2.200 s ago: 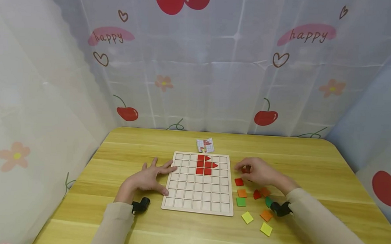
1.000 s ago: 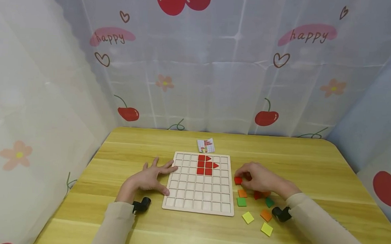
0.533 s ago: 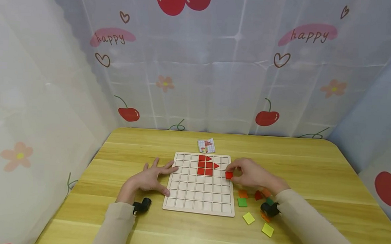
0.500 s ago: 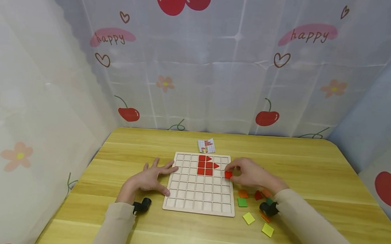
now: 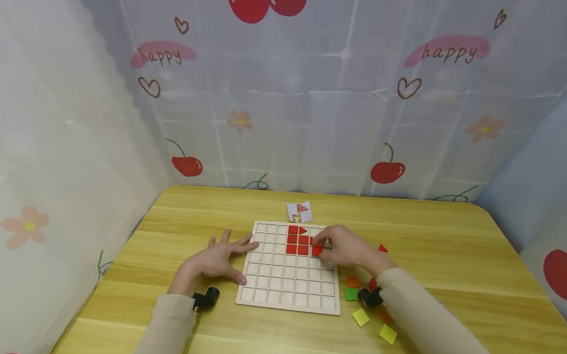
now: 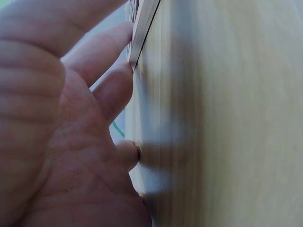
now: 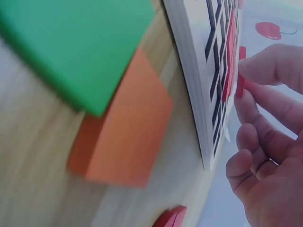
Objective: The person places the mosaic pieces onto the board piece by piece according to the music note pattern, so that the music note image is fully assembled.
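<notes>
A pale wooden grid board (image 5: 283,281) lies mid-table, with several red squares (image 5: 292,239) and red triangles in its upper cells. Thumb and fingers of my right hand (image 5: 346,247) pinch a red square tile (image 5: 316,250) over the third row, just right of two red squares. In the right wrist view, that red tile (image 7: 240,89) shows edge-on between thumb and finger, close over the board. My left hand (image 5: 215,257) is spread at the board's left side, its thumb and a finger on the rim. From the left wrist, fingertips (image 6: 124,32) meet the board's edge.
A small printed card (image 5: 299,211) lies behind the board. To the right are a green square (image 5: 351,294), an orange square (image 5: 352,281), two yellow squares (image 5: 360,317) and a red triangle (image 5: 383,248). My right forearm covers other pieces.
My right hand has picked up the red square from beside the board and carried it left over the grid. A red triangle now shows behind the right wrist. My left hand has stayed put.
</notes>
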`<state>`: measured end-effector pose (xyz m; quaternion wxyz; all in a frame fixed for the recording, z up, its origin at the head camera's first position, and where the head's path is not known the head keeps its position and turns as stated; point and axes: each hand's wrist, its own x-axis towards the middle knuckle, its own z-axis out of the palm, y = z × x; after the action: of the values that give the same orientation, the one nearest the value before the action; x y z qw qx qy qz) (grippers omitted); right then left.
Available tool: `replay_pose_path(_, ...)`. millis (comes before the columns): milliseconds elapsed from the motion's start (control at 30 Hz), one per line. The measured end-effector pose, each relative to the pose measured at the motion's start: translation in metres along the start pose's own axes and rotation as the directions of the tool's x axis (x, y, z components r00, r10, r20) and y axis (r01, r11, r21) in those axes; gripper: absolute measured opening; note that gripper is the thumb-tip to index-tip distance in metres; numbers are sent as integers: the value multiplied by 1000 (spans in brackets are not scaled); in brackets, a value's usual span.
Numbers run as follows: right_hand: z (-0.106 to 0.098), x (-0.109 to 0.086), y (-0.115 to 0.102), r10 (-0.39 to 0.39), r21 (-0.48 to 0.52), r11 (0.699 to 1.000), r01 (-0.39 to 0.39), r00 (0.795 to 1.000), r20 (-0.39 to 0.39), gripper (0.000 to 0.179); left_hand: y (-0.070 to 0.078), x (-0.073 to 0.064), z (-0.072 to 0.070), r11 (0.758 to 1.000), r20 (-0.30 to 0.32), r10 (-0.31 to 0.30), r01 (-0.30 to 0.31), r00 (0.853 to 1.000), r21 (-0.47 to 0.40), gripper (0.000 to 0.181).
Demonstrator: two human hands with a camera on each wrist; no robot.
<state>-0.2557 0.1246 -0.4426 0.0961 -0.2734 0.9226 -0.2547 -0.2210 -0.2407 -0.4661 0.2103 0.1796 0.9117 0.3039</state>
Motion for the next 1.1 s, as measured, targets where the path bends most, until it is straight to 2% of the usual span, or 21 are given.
replay_pose_path(300, 8, 6, 2, 53, 8, 999, -53, 998, 19, 21, 1, 1, 1, 1000, 2, -11, 11, 1000, 2, 94)
replay_pose_path(600, 8, 6, 1, -21, -31, 999, 21, 1000, 10, 11, 0, 0, 0, 1000, 3, -20, 20, 1000, 15, 95)
replay_pose_path(800, 4, 0, 6, -80, -18, 997, 80, 997, -10, 19, 0, -1, 0, 1000, 0, -23, 23, 1000, 13, 95)
replay_pose_path(900, 0, -6, 9, -55, 17, 998, 56, 998, -16, 22, 1, -1, 0, 999, 1, -32, 32, 999, 6, 95)
replay_pose_path(1100, -16, -19, 14, 19, 64, 998, -17, 999, -39, 27, 1, -1, 0, 1000, -4, -11, 12, 1000, 11, 94)
